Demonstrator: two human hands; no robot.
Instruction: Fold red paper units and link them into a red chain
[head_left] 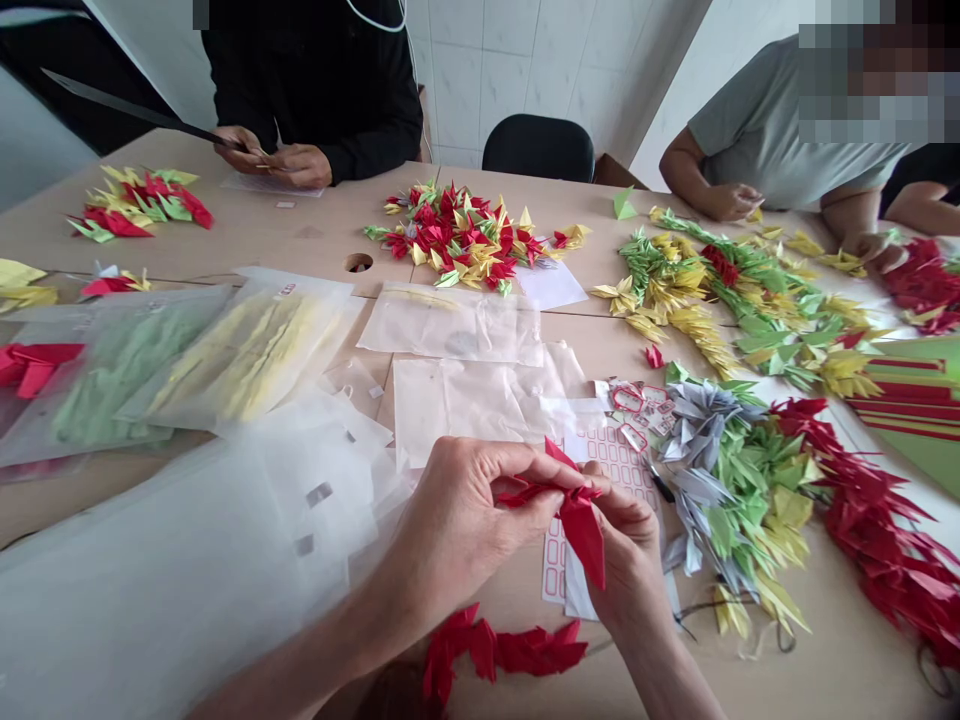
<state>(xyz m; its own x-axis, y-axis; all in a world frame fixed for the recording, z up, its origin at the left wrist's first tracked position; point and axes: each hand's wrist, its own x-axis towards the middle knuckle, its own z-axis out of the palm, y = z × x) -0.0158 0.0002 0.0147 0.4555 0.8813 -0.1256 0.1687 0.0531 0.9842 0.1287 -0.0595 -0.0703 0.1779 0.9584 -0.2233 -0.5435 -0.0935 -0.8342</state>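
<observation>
My left hand [461, 520] and my right hand [626, 555] meet near the table's front edge, both pinched on a red folded paper crane [574, 505]. The left fingers grip its upper part and the right fingers hold the long red wing that hangs down. Under the hands lies a sheet of red-bordered white stickers [619, 465]. A row of joined red cranes [499, 650] rests on the wooden table [825, 670] just in front of my wrists.
Clear plastic bags [225, 350] with green and yellow paper lie to the left. Heaps of folded cranes [469, 235] in several colours lie in the middle, and more of these cranes [757, 480] to the right. A person in black [315, 90] and a person in grey [772, 130] sit opposite, hands on the table.
</observation>
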